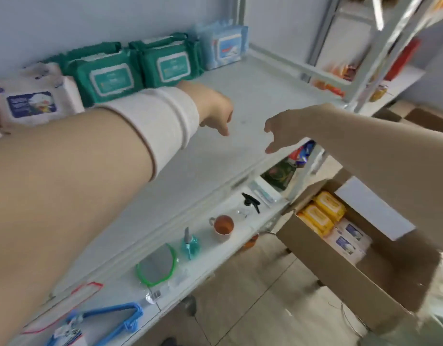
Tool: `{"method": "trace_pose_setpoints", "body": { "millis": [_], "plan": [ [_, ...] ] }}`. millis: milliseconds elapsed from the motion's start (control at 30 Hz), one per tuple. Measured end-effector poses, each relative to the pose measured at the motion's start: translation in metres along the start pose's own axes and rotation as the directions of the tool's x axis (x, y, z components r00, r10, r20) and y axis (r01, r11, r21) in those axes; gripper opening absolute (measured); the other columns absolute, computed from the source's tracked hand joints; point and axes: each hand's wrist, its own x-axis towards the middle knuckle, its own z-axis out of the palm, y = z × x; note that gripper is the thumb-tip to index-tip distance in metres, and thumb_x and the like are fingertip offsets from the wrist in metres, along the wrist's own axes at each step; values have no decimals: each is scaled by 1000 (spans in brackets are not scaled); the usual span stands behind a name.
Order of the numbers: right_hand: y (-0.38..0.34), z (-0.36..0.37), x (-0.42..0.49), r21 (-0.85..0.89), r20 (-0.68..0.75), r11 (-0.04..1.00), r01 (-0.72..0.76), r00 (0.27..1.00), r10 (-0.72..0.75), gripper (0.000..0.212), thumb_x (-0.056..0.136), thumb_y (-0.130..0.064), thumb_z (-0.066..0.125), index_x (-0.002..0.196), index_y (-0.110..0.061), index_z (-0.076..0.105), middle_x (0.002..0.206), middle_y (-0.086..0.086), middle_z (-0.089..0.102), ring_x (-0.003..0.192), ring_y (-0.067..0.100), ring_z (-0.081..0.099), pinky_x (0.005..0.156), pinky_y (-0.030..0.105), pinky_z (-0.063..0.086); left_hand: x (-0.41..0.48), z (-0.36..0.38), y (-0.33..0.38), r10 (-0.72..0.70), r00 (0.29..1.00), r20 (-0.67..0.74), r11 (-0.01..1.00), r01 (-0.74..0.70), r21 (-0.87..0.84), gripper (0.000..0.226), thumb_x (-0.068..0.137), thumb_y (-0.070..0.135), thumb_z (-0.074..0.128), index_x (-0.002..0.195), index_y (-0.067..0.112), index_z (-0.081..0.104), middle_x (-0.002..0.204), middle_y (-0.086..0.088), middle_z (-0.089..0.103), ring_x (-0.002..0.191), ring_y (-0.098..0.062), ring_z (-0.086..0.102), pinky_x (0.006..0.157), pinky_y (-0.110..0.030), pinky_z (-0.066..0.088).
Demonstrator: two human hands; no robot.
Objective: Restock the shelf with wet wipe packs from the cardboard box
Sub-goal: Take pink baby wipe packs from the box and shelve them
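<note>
I see left hand (215,108) empty, fingers drooping loose above shelf (255,88). Right hand (282,128) empty too, thumb and fingers apart. Green wet wipe packs (103,78) stand along shelf back. Cardboard box (322,265) sits lower right, holding yellow packs (322,213); view blurry, count unclear to me.

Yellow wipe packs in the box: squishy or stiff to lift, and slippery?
The yellow wipe packs look like soft film pouches, so probably squishy yet plump. Their smooth wrap may be slightly slippery. The green packs stand on edge on the shelf, so these likely hold shape enough to stand too.
</note>
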Motion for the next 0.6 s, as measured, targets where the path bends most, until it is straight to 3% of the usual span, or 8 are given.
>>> {"method": "trace_pose_setpoints", "body": {
  "millis": [133,267,367,400,467,533,600],
  "plan": [
    [145,56,-45,52,98,981,-187,979,181,53,89,-42,55,129,-8,52,118,7,59,115,29,54,101,40,43,56,-30,146,223,975,22,975,-223,20,52,83,53,55,126,25,50,119,-4,59,109,-30,55,98,-45,43],
    [256,127,-75,167,194,925,-342,931,309,53,92,-34,53,137,-9,43,139,9,47,126,27,45,106,33,36,110,-37,277,408,910,76,909,-413,66,52,85,49,56,129,21,50,128,-4,56,113,-29,54,97,-44,46],
    [323,182,-84,219,306,857,-466,867,393,51,91,-34,55,131,-4,48,130,12,53,120,28,50,95,33,41,153,-30,359,466,871,153,869,-483,103,54,86,46,56,131,19,48,131,-2,54,116,-28,53,98,-45,45],
    [343,201,-84,245,350,833,-495,847,400,44,90,-31,58,124,-3,53,119,13,56,110,28,54,87,33,42,169,-25,384,486,853,189,852,-511,116,54,86,46,56,132,18,47,133,-3,52,119,-28,51,99,-46,44],
    [377,242,-79,245,426,814,-526,813,397,37,89,-32,59,114,-5,58,106,14,57,99,25,55,89,35,45,203,-8,429,527,812,250,812,-568,134,56,87,45,55,134,15,45,136,-5,50,122,-30,49,101,-47,42],
    [404,285,-66,212,493,806,-553,772,401,47,89,-40,55,119,-4,55,110,11,58,102,28,55,90,34,46,240,15,468,561,784,265,792,-602,105,54,88,44,55,132,15,46,135,-6,51,120,-31,51,99,-45,44],
    [418,335,-51,283,577,763,-581,739,348,55,89,-45,54,124,-3,53,117,11,59,107,29,56,91,34,47,272,49,498,605,738,298,768,-640,25,46,89,39,54,128,15,48,130,-9,55,114,-31,54,93,-42,46]
  ]
}}
